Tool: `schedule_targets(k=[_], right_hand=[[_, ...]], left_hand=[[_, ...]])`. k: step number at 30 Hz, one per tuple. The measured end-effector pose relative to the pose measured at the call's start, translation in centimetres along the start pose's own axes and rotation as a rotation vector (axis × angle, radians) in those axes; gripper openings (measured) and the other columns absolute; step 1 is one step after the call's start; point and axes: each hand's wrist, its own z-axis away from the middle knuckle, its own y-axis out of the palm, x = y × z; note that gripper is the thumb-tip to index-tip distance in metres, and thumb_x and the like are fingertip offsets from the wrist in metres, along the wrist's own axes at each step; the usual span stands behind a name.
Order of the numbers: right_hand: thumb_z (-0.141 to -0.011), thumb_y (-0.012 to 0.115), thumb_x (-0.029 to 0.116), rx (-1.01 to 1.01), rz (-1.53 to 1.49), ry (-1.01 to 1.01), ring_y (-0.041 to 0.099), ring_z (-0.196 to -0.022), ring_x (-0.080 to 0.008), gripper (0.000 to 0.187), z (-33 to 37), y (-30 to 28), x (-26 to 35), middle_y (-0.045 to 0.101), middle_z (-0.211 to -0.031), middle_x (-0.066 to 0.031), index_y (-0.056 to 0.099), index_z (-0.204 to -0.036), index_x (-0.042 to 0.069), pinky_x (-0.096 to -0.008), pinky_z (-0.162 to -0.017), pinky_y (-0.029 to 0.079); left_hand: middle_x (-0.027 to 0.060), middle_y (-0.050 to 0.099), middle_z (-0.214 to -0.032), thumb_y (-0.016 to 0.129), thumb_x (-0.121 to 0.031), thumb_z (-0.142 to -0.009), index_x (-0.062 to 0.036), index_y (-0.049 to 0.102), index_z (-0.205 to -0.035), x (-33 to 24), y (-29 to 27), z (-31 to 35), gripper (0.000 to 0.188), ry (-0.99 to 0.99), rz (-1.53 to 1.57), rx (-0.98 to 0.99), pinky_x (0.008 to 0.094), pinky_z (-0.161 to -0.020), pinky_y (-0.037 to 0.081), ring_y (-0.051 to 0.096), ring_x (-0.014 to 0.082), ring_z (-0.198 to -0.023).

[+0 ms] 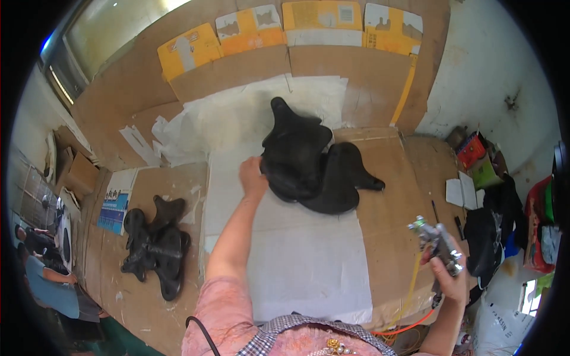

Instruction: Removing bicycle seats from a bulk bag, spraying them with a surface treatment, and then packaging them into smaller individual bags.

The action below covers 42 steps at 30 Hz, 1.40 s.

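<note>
1. Left hand at left side of black seats, piled toward counter's back edge, partly on white paper.
2. Right hand grips silver spray gun above counter's front right corner; orange hose below.
3. Second seat pile, also black, toward counter's left edge.

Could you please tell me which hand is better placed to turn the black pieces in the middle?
Probably the left: the left hand is at the edge of the black pieces, while the right hand holds a silver spray gun farther off.
</note>
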Motion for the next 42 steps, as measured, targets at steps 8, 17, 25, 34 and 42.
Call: schedule_targets(k=[8, 17, 25, 34, 42], right_hand=[[-0.078, 0.065, 0.01, 0.271, -0.176, 0.023, 0.057, -0.077, -0.0123, 0.05, -5.5, 6.1, -2.6, 0.059, -0.088, -0.0069, 0.044, -0.122, -0.002, -0.0263, -0.07, 0.047], [-0.075, 0.067, 0.007, 0.586, -0.023, 0.104, 0.057, -0.074, -0.01, 0.048, -3.1, 13.6, -4.3, 0.061, -0.081, -0.0059, 0.049, -0.119, 0.003, -0.0249, -0.066, 0.046], [-0.076, 0.065, 0.005, 0.562, -0.162, -0.103, 0.058, -0.069, -0.013, 0.051, -3.3, 18.2, 0.4, 0.059, -0.077, -0.0083, 0.044, -0.122, -0.001, -0.0265, -0.064, 0.049], [-0.076, 0.067, 0.008, 0.538, -0.099, 0.202, 0.056, -0.079, -0.01, 0.049, -2.3, 15.2, -4.1, 0.061, -0.089, -0.0049, 0.048, -0.121, 0.001, -0.0259, -0.071, 0.047], [-0.077, 0.067, 0.015, 0.354, -0.166, 0.363, 0.054, -0.082, -0.0102, 0.051, -5.9, 13.0, -7.1, 0.059, -0.091, -0.0051, 0.046, -0.122, 0.0, -0.0263, -0.075, 0.046]], left_hand=[[0.014, 0.059, -0.097, 0.065, -0.004, -0.068, -0.0047, 0.06, -0.087, -0.7, 0.7, -5.8, 0.02, 0.348, 0.126, 0.072, 0.0467, -0.088, 0.037, 0.051, 0.0348, -0.101], [0.0028, 0.059, -0.075, 0.06, -0.008, -0.082, -0.0009, 0.059, -0.084, 8.6, -14.3, 8.1, 0.007, -0.987, 0.988, -0.232, 0.0244, -0.062, 0.043, 0.054, 0.0109, -0.066], [0.0061, 0.06, -0.072, 0.064, -0.007, -0.077, 0.0009, 0.059, -0.077, 11.6, -16.3, 18.6, 0.009, -1.283, 0.94, -0.273, 0.0291, -0.061, 0.044, 0.055, 0.0151, -0.065], [0.0163, 0.059, -0.098, 0.06, -0.006, -0.077, 0.0069, 0.056, -0.097, 20.5, -22.4, 19.1, 0.024, -1.271, 0.676, -0.648, 0.0388, -0.079, 0.048, 0.059, 0.0256, -0.087], [0.012, 0.064, -0.081, 0.055, -0.024, -0.083, 0.0022, 0.057, -0.096, 9.5, -3.3, -0.3, 0.029, -1.073, 0.756, 0.014, 0.0267, -0.055, 0.047, 0.059, 0.016, -0.06]])
